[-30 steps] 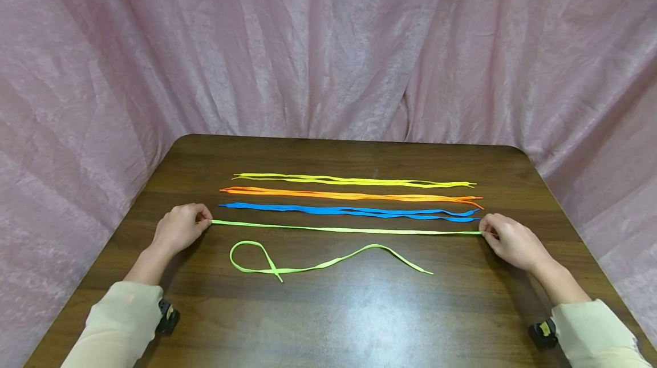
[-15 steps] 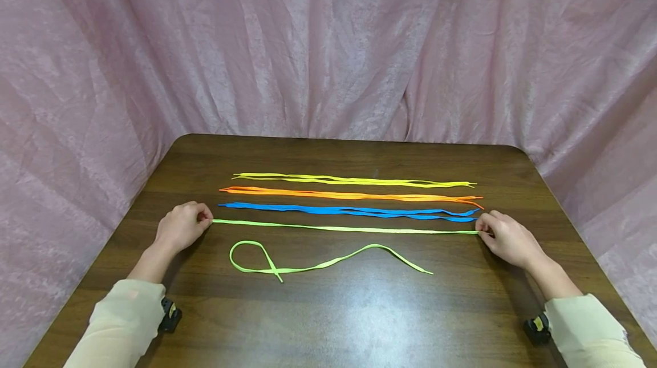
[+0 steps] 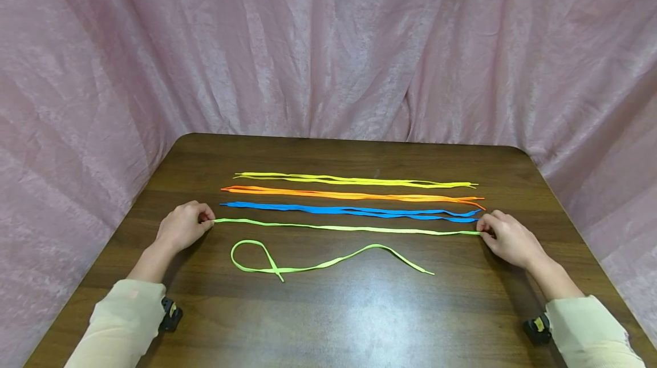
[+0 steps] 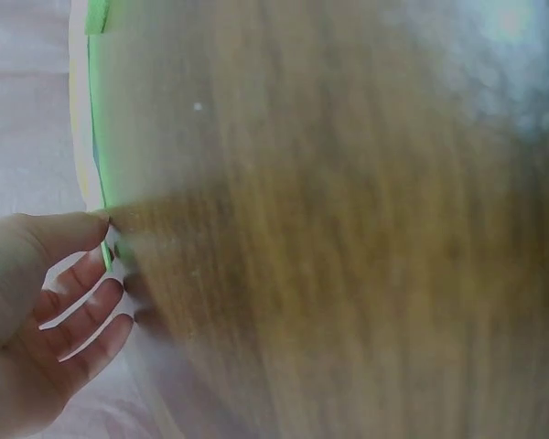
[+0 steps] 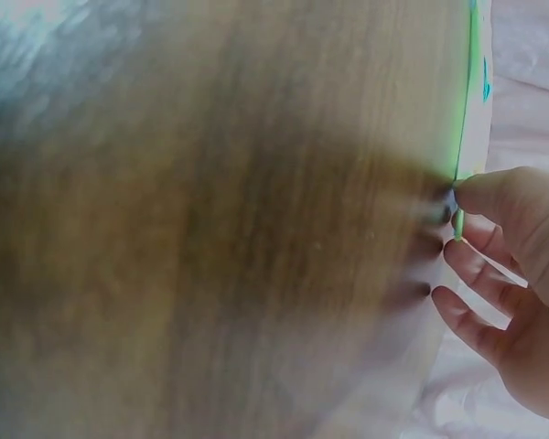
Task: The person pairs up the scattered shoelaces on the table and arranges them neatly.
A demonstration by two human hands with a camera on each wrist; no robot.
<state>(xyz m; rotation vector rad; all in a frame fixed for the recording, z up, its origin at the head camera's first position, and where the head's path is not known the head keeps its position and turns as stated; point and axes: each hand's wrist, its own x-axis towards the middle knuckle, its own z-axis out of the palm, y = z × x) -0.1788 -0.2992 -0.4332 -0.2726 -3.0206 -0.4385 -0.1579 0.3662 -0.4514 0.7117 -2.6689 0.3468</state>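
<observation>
A light green shoelace (image 3: 349,228) stretches across the table between both hands, nearly straight with a slight wave. My left hand (image 3: 182,226) pinches its left end between thumb and index finger; in the left wrist view a short green tip pokes out below the thumb. At the other end, my right hand (image 3: 510,238) pinches the lace in the same way, and the right wrist view shows its tip past the fingers. Nearer to me lies a second green shoelace (image 3: 323,265), with a loop at its left and a bend at its right.
Beyond the held lace, blue shoelaces (image 3: 328,210), orange shoelaces (image 3: 354,195) and yellow shoelaces (image 3: 354,180) lie in roughly parallel rows on the brown wooden table (image 3: 287,328). A pink curtain (image 3: 328,48) hangs behind the table and along its sides.
My right hand has shifted slightly left, and my left hand slightly right. The held green lace has gone from taut to a little slack. The other laces have stayed put.
</observation>
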